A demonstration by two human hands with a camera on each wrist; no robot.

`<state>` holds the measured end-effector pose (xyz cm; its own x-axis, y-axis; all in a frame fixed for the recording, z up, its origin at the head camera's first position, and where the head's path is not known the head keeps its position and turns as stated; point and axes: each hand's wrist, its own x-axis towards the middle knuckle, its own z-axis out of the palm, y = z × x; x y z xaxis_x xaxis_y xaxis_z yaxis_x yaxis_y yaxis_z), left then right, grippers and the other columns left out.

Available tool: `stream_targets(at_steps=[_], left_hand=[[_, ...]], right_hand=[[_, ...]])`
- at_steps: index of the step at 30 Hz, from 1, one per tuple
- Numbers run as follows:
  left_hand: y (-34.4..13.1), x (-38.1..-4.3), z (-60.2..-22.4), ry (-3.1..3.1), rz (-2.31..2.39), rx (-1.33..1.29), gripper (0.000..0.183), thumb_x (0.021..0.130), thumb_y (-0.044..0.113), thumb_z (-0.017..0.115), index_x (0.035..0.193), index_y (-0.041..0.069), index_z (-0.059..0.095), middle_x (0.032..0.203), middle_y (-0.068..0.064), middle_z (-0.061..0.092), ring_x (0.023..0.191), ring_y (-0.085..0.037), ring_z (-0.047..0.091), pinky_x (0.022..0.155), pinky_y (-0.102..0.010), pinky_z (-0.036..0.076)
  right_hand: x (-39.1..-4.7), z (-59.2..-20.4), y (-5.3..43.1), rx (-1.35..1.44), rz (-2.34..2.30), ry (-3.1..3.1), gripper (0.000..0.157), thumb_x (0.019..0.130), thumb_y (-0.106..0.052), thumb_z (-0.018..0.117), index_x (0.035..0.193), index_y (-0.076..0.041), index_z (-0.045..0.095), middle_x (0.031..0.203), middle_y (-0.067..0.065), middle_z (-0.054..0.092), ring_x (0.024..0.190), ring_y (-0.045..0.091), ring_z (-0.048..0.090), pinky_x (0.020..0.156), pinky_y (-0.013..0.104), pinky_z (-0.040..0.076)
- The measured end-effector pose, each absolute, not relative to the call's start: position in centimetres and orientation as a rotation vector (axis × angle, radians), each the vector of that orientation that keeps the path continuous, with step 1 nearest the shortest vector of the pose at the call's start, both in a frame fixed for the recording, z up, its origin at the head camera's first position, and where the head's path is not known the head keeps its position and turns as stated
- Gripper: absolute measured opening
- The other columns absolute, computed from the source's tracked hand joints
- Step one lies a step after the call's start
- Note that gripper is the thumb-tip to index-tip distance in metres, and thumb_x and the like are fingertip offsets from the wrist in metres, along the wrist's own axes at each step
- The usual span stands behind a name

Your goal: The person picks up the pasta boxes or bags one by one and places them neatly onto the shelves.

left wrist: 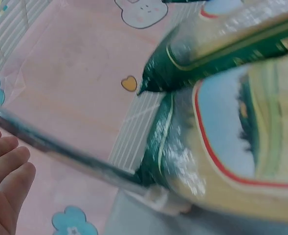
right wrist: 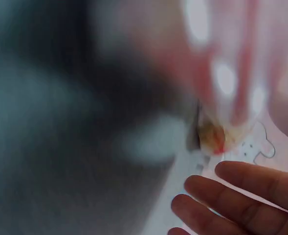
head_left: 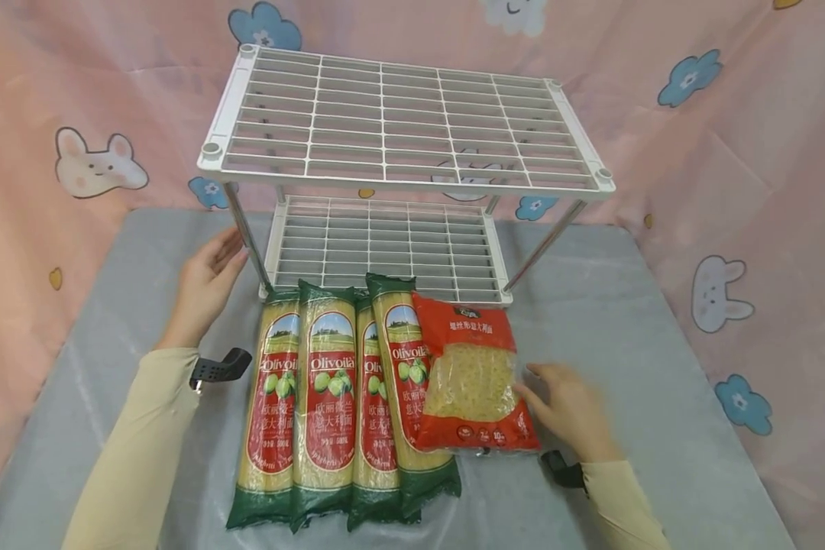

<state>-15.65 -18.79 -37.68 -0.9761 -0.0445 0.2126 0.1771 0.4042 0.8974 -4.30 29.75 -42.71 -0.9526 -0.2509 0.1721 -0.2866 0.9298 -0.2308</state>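
Note:
A two-tier white wire rack [head_left: 412, 182] with metal posts stands at the back. My left hand [head_left: 202, 289] is beside its left front post [head_left: 246, 237], fingers loosely extended; whether they touch the post I cannot tell. In the left wrist view the fingers [left wrist: 9, 166] lie close along that post. Several green-ended spaghetti packs [head_left: 325, 405] lie side by side in front of the rack. A red bag of spiral pasta [head_left: 474, 382] partly overlaps the rightmost pack. My right hand [head_left: 567, 405] is at the bag's right edge, slightly blurred, fingers spread and gripping nothing.
A grey cloth [head_left: 612, 305] covers the table. Behind it hangs a pink curtain [head_left: 763, 176] printed with rabbits and blue flowers. The rack's lower shelf [head_left: 385, 244] sits just behind the packs' top ends.

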Motion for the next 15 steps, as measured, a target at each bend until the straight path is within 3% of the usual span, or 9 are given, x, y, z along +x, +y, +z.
stream_targets(at_steps=[6, 11, 15], left_hand=[[-17.9, -16.4, -37.2, -2.402, -1.613, -0.159, 0.04, 0.099, 0.012, 0.049, 0.135, -0.004, 0.046, 0.135, -0.019, 0.05, 0.123, -0.033, 0.048, 0.1, -0.029, 0.042], [-17.5, -16.4, -36.9, -2.41, -1.582, -0.11, 0.033, 0.1, 0.012, 0.046, 0.126, -0.007, 0.051, 0.128, -0.017, 0.057, 0.119, -0.029, 0.053, 0.099, -0.034, 0.044], [-17.4, -16.6, -36.9, -2.405, -1.597, -0.103, 0.03, 0.1, 0.011, 0.045, 0.122, -0.009, 0.052, 0.125, -0.018, 0.059, 0.118, -0.026, 0.054, 0.098, -0.033, 0.045]], right_hand=[[-3.9, -43.2, 29.0, 0.268, 0.628, -3.013, 0.041, 0.085, -0.028, 0.07, 0.106, 0.006, 0.065, 0.097, 0.018, 0.067, 0.085, 0.031, 0.064, 0.074, 0.048, 0.053], [-3.9, -43.2, 28.4, 0.088, 0.949, -3.065, 0.041, 0.089, -0.029, 0.067, 0.109, 0.007, 0.063, 0.087, 0.01, 0.067, 0.075, 0.02, 0.062, 0.067, 0.036, 0.053], [-4.1, -42.9, 28.2, -0.119, 1.201, -3.137, 0.046, 0.09, -0.031, 0.065, 0.114, 0.007, 0.06, 0.09, 0.008, 0.066, 0.079, 0.016, 0.059, 0.068, 0.029, 0.049]])
